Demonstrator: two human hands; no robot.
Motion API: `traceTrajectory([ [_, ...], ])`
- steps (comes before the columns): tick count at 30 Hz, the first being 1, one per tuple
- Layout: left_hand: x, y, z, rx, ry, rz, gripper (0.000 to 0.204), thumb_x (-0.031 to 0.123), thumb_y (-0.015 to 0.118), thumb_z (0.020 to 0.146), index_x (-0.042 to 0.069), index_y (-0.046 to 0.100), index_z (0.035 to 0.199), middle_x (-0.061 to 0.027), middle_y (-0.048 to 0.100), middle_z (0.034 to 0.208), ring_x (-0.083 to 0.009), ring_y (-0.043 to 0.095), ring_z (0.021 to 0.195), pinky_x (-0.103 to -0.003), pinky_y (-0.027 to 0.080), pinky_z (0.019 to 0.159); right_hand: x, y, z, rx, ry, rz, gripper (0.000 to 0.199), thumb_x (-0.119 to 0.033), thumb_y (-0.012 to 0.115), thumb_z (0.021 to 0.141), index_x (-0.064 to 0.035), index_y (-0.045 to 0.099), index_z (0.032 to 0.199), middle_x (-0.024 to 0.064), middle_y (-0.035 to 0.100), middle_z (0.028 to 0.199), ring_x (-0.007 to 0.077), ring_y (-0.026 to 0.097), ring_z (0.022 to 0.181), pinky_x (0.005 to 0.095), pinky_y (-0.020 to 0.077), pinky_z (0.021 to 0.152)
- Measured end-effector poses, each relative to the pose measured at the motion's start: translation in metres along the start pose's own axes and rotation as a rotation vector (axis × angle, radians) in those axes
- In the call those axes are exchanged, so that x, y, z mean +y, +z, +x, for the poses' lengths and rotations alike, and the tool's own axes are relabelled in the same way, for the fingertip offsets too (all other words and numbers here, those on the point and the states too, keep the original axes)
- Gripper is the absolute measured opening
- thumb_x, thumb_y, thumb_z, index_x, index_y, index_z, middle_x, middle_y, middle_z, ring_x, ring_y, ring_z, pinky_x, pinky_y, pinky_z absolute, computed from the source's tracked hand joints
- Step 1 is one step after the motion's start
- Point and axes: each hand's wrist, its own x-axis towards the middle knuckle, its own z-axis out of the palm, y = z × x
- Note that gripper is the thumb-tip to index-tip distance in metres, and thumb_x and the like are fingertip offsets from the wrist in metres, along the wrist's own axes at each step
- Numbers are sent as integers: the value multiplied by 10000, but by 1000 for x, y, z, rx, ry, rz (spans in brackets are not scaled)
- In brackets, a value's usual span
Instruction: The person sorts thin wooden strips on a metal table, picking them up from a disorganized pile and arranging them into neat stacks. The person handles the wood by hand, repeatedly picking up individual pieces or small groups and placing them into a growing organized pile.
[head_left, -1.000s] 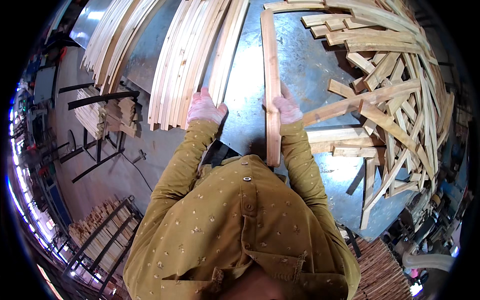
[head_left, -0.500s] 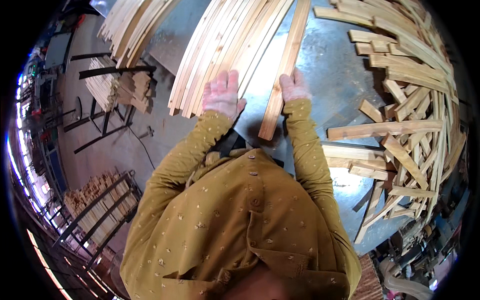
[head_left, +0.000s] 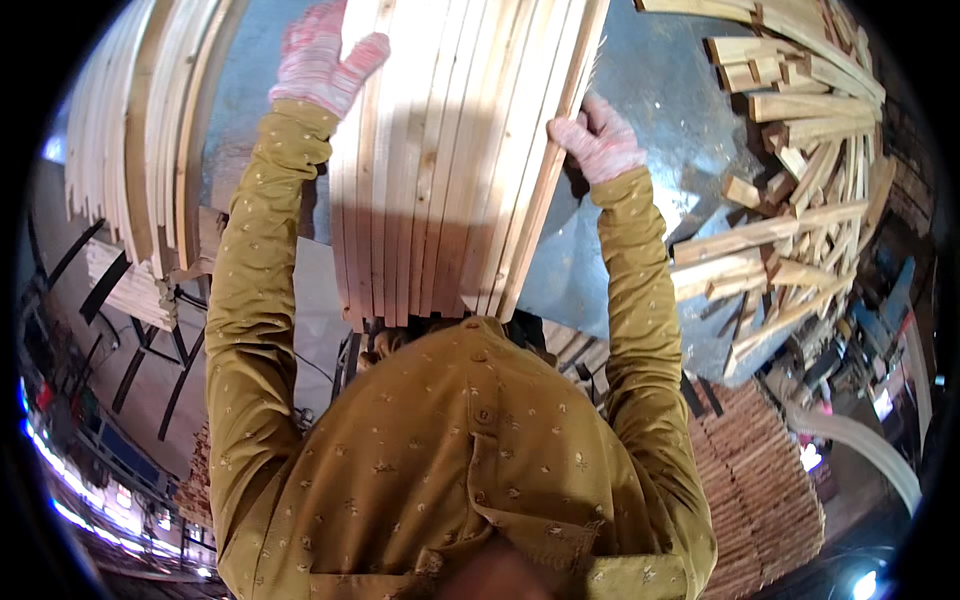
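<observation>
A row of long, pale wooden strips lies side by side before me, near ends close to my chest. My left hand, in a pink-and-white knit glove, is at the row's far left side. Its fingers are stretched out and the thumb is spread toward the outer strip. On the opposite side, my right hand, gloved alike, rests against the rightmost strip. Its thumb touches that strip's edge, with the fingers apart from it and partly hidden. Shadow falls across the middle of the row.
Beneath the strips is a grey-blue metal table. A jumbled heap of short wood pieces covers its right side. More long strips stand at the left, above a black metal rack. A large wood stack sits at lower right.
The separate strip by my right hand now lies against the row. My left hand has moved from the near ends to the row's far left side. The view has shifted.
</observation>
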Motion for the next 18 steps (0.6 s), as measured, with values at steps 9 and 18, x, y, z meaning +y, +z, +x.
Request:
traceTrajectory([
  [9,71,-58,44,282,237,-13,626,260,683,855,-20,466,1371,-207,586,1258,-338,567,1176,-409,447,1008,-46,-69,17,-64,-70,118,344,-232,635,896,-58,632,1193,14,669,909,92,623,780,246,519,672],
  [18,193,-98,52,134,474,316,822,316,777,676,18,466,1376,-199,506,1353,-383,464,1284,-460,375,1096,-158,-82,-7,-213,-481,-380,153,-204,649,845,-53,635,827,17,562,632,135,551,593,304,456,543],
])
